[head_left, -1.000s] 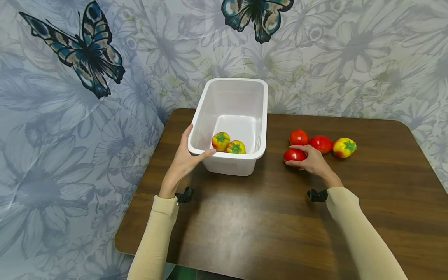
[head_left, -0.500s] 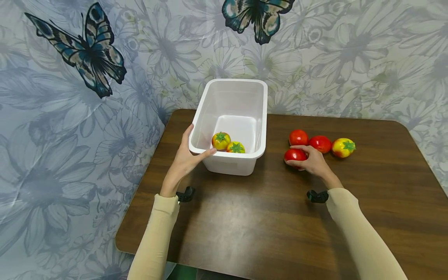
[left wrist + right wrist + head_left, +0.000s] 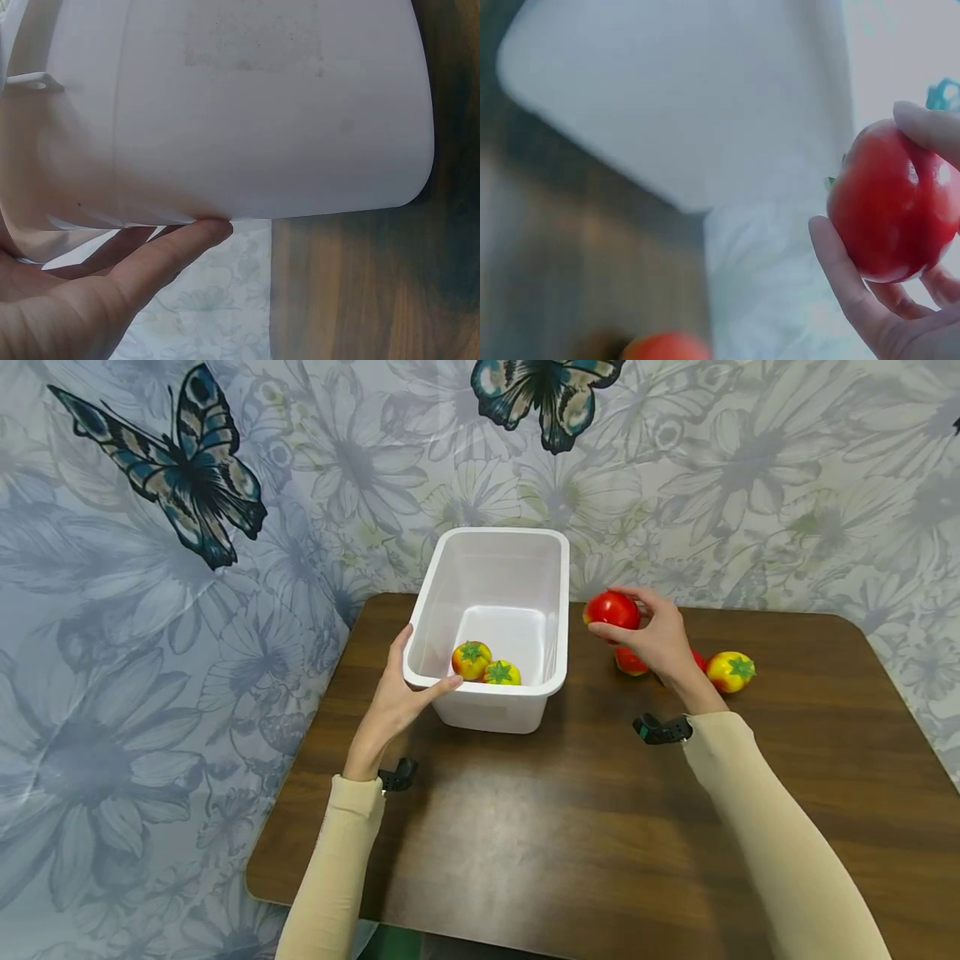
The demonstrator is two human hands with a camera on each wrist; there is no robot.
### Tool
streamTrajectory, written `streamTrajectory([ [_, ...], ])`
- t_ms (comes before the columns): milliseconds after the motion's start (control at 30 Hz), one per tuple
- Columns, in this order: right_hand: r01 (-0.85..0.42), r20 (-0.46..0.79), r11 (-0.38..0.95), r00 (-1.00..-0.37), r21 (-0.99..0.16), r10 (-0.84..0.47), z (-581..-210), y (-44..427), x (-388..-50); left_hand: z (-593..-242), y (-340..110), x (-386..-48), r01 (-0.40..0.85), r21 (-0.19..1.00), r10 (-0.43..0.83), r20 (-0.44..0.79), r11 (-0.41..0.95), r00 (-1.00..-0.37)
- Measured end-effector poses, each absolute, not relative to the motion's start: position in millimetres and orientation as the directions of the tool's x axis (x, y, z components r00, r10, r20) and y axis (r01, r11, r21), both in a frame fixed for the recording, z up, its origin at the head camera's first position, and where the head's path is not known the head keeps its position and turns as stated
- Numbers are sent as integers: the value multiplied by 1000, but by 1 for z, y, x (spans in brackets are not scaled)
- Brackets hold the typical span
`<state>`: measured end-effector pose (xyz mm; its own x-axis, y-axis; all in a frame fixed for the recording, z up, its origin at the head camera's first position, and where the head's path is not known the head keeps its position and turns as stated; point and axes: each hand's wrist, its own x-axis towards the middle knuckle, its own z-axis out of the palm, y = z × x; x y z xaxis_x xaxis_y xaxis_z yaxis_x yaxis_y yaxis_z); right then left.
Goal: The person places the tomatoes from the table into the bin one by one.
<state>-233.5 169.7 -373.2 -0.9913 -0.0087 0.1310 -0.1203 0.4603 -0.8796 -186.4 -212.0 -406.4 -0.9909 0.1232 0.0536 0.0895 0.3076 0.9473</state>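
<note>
Newly lifted: one red tomato [image 3: 609, 611], grasped in our right hand [image 3: 660, 639]; our left hand [image 3: 397, 700] grips one white bin [image 3: 491, 717].

2 red fruits [image 3: 631, 663] part. hidden by R hand [image 3: 662, 639].

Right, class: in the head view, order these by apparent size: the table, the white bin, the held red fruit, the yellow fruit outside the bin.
1. Table
2. White bin
3. Held red fruit and yellow fruit: too alike to rank
</note>
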Motion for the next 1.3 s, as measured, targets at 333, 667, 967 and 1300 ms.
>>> streamTrajectory([
  [333,-212,200,351,-977,-912,-72,-337,109,-272,-407,-211,-186,90,933,103,57,347,-993],
  [667,-251,220,329,-967,-911,-128,-321,77,-295,-406,-210,-186,99,938,102,69,333,-992],
  [967,-161,125,319,-984,-934,-129,-323,64,-306,-408,-213,-187,94,937,105,62,336,-993],
  [1300,-161,117,310,-981,-937,-156,-326,56,-308,-407,-212,-186,91,939,96,63,331,-993],
])
